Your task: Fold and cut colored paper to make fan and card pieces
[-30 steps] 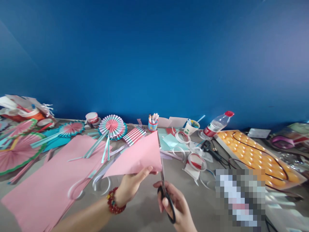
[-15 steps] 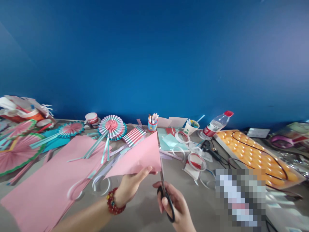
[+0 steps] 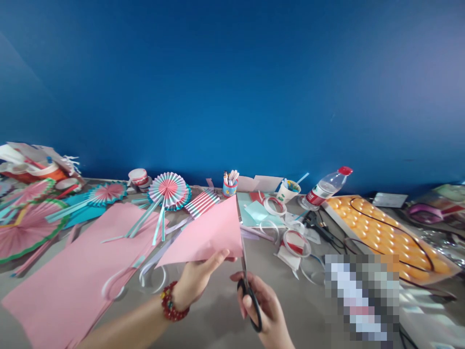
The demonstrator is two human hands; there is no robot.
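Between thumb and fingers, my left hand [image 3: 198, 278] grips a pink sheet of paper [image 3: 209, 232] by its lower edge; the sheet is raised above the table and tilted. A red beaded bracelet [image 3: 173, 303] circles that wrist. My right hand [image 3: 263, 308] is closed round the black handles of a pair of scissors [image 3: 250, 298]. The blades point up and lie along the paper's right edge; whether they touch it I cannot tell. To the left, larger pink sheets [image 3: 87, 261] lie flat on the grey table [image 3: 218, 320].
Folded paper fans [image 3: 167, 189] and a pleated striped piece [image 3: 202, 202] lie behind the paper. Rolls of tape [image 3: 296, 244], a pen cup [image 3: 230, 188], a paper cup [image 3: 288, 192] and a tilted bottle [image 3: 325, 188] stand toward the blue wall. An orange padded panel [image 3: 385, 232] and cables occupy the right.
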